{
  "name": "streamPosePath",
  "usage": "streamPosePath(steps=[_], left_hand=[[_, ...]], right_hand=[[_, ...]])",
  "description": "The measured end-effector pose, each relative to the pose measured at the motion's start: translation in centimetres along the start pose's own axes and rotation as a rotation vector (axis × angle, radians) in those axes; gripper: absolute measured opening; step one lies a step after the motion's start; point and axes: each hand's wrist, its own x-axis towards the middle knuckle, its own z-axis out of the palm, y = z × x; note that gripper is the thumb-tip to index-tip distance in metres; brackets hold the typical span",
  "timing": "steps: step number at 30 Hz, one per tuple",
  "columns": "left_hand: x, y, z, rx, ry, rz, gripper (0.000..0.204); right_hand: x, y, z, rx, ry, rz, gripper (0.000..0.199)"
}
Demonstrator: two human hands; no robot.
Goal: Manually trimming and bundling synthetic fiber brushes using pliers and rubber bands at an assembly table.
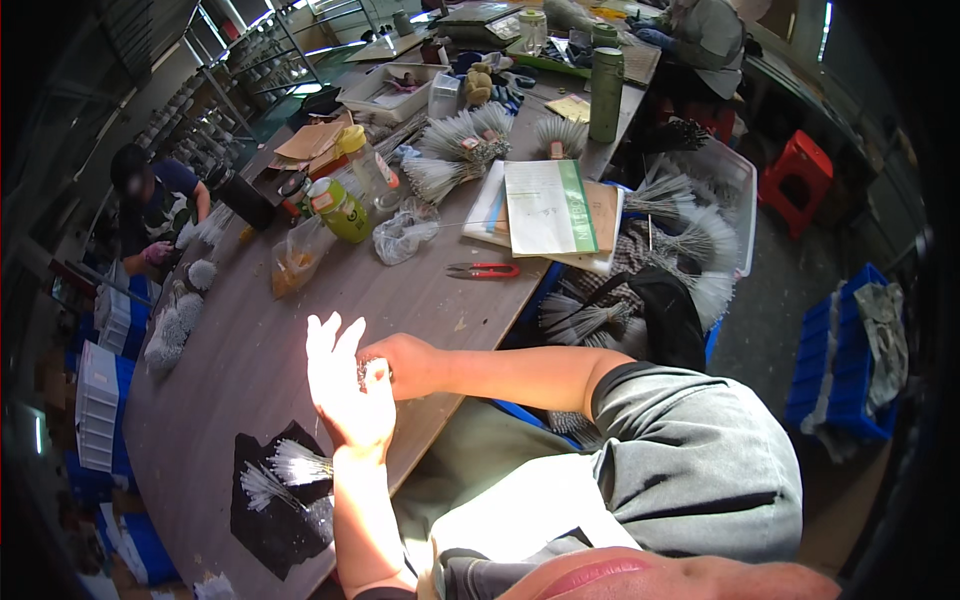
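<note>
Over the near edge of the table, my left hand [345, 395] is raised with its palm facing up and its fingers stretched out. Against its palm, by the thumb, my right hand [412, 365] is closed. A small dark, speckled thing [364, 374] shows between the two hands; I cannot make out its kind. Below them, a black sheet [262, 545] lies on the table. On it are two bundles of thin white strands [300, 464], spread like brushes. Beyond my hands lie thread snips [490, 271] with red handles.
The wooden table [210, 410] carries a notebook [545, 205], a green bottle [340, 210], a plastic bag [405, 232] and more strand bundles [450, 150]. At right stand a white bin [745, 210], a red stool [797, 180] and a blue crate [830, 350]. A co-worker [160, 205] sits at far left.
</note>
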Motion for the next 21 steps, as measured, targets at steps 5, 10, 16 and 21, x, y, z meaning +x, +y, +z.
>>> streamPosePath(steps=[5, 10, 16, 21], left_hand=[[1.8, -0.5, 1.4, 0.268, -0.349, 0.013, 0.047], [1.6, -1.4, 1.5, 0.297, -0.398, 0.006, 0.056], [1.3, -1.2, 1.8, 0.387, -0.341, 0.044, 0.065], [3.3, -0.5, 2.1, 0.31, -0.416, 0.023, 0.061]], right_hand=[[0.3, 2.4, 1.0, -0.129, 0.09, -0.323, 0.022], [1.1, 3.4, 0.9, -0.038, 0.014, -0.361, 0.026], [2.0, 2.0, -0.2, 0.22, -0.153, -0.292, 0.028], [2.2, 0.4, -1.2, 0.213, -0.06, -0.214, 0.026]])
